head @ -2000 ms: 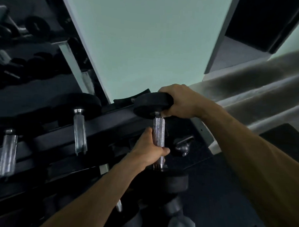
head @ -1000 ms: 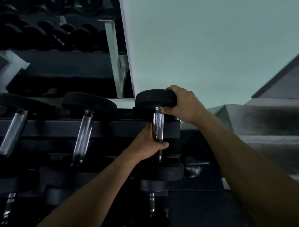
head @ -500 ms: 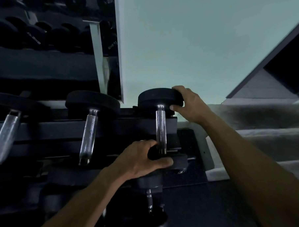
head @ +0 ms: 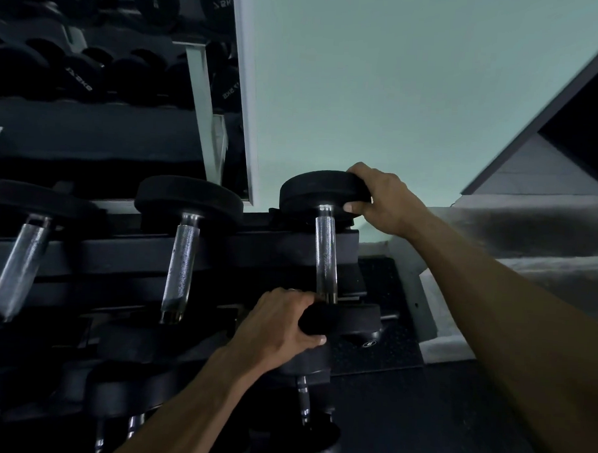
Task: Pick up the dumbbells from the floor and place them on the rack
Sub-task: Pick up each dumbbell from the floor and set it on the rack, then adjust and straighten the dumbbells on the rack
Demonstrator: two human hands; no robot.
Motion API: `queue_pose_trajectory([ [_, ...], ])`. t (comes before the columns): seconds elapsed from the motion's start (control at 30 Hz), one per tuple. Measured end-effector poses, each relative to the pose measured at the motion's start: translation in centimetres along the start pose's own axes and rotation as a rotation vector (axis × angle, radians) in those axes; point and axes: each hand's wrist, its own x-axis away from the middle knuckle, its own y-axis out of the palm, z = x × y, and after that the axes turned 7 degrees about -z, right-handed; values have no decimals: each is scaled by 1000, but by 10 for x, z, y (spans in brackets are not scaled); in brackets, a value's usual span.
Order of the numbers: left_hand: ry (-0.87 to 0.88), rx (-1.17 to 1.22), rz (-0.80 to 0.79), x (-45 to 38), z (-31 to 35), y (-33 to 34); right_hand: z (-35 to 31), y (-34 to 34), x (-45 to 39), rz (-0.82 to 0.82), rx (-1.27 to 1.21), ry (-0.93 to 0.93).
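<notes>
Clasping dumbbell (head: 325, 258) heads on black rack (head: 125, 253), left grip (head: 279, 328), right grip (head: 381, 199), pale green wall (head: 399, 93).

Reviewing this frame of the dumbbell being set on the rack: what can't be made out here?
Head view, the only one:
- Near head of the dumbbell: partly covered by the left hand, so its seating on the rack is unclear.
- Far head: right hand hides its right edge.
- Lower rack tier: too dark to count dumbbells.
- Leftmost racked dumbbell: cut by the frame edge.
- Floor: any remaining dumbbells are out of view.

Dark rack (head: 262, 255), three dumbbells (head: 325, 258) across rails
</notes>
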Motion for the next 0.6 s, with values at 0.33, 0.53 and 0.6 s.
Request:
queue_pose_trajectory([
  [0.33, -53, 52, -19, 2, 1, 4, -6, -3, -1, -22, 25, -16],
  [0.53, -86, -57, -15, 6, 1, 4, -10, 0, 2, -22, 111, 38],
  [0.6, -77, -132, -6, 13, 4, 1, -15, 1, 8, -14, 103, 36],
])
